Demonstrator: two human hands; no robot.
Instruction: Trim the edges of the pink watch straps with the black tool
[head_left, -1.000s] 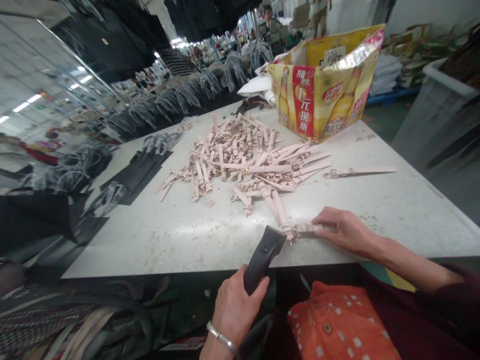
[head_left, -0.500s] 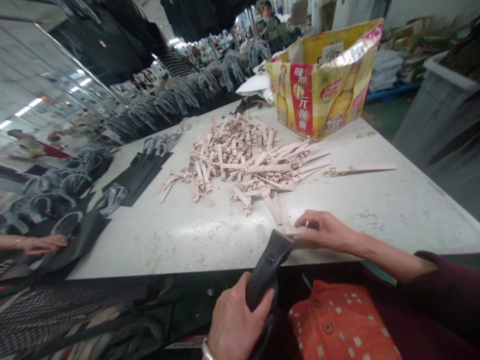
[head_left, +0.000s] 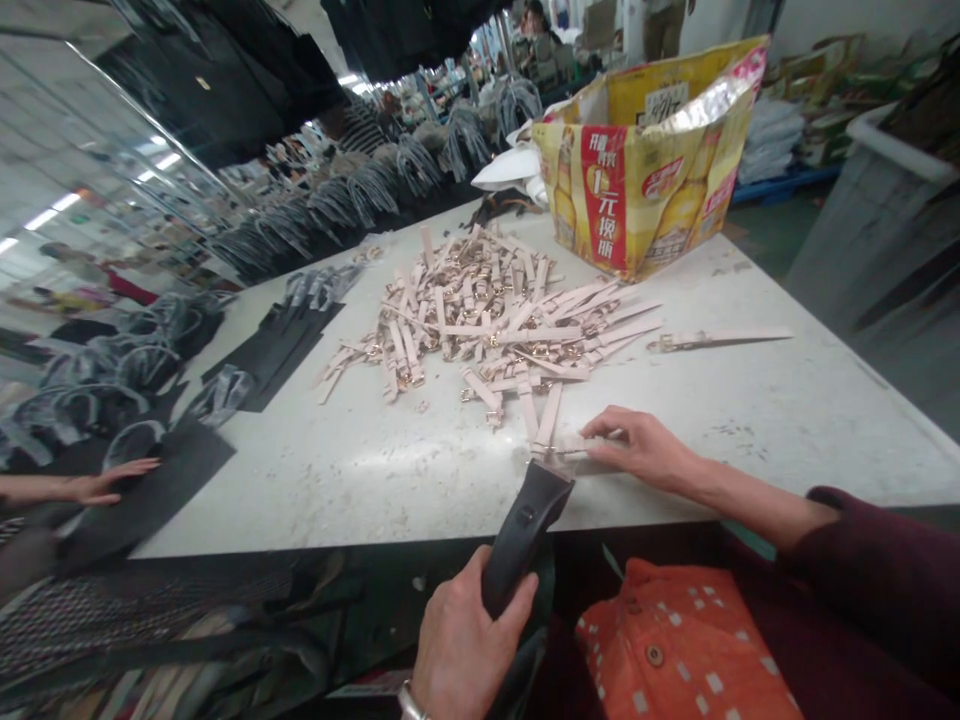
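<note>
Right hand (head_left: 641, 447), one strap (head_left: 573, 448), nearer one clipper (head_left: 525, 535) in left hand (head_left: 466, 635)

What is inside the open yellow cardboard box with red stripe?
Inside the yellow cardboard box, only the inner wall with a white printed patch is visible. The front panels hide the bottom, so I cannot tell what lies there.

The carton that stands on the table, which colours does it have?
The carton is mostly yellow with a red band, clearest in the head view.
</note>
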